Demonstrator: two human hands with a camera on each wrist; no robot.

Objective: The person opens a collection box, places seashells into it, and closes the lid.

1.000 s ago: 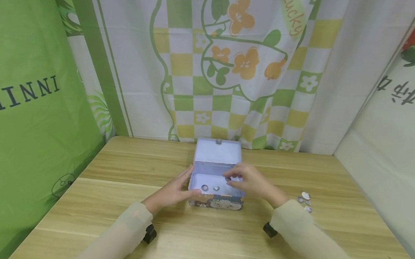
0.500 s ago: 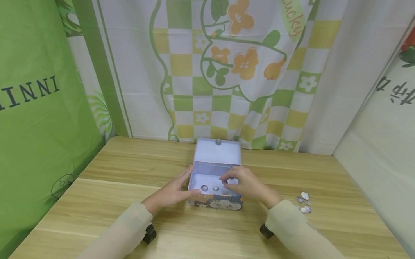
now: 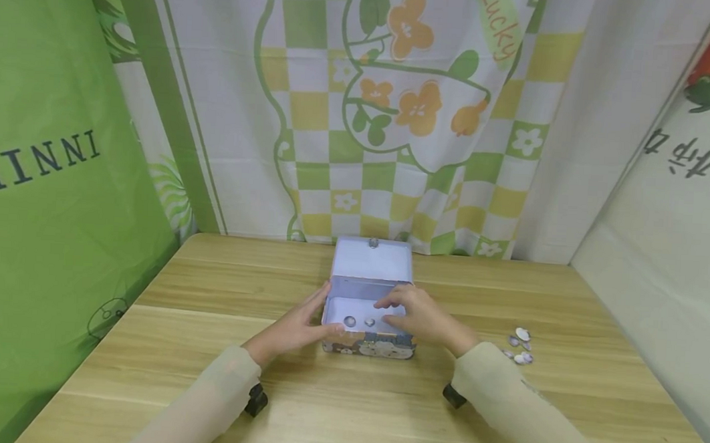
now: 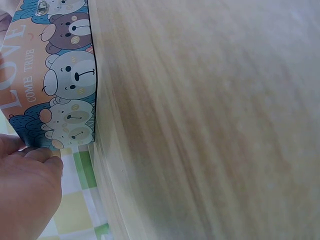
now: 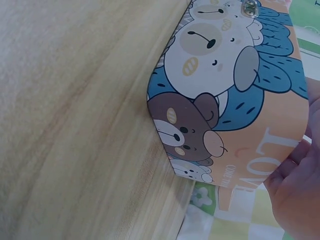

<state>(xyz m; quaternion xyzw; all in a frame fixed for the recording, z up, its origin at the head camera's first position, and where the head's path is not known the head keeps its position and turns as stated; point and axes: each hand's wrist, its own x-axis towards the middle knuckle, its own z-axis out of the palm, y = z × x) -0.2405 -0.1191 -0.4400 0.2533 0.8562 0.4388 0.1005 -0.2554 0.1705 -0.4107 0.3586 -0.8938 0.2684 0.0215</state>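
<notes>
Two pale round shells (image 3: 350, 321): inside the open bear-printed tin box (image 3: 387, 349)
Left hand (image 3: 292, 330): grips the box's left side, probably for steadiness
Right hand (image 3: 422, 317): fingers parted over the box, nothing visibly held

Right hand (image 3: 424, 314) slightly curved, apparently relaxed

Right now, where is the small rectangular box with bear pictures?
In the head view, the box stands centrally toward the back of the light wooden table, between the left hand at its left side and the right hand over its right part.
</notes>
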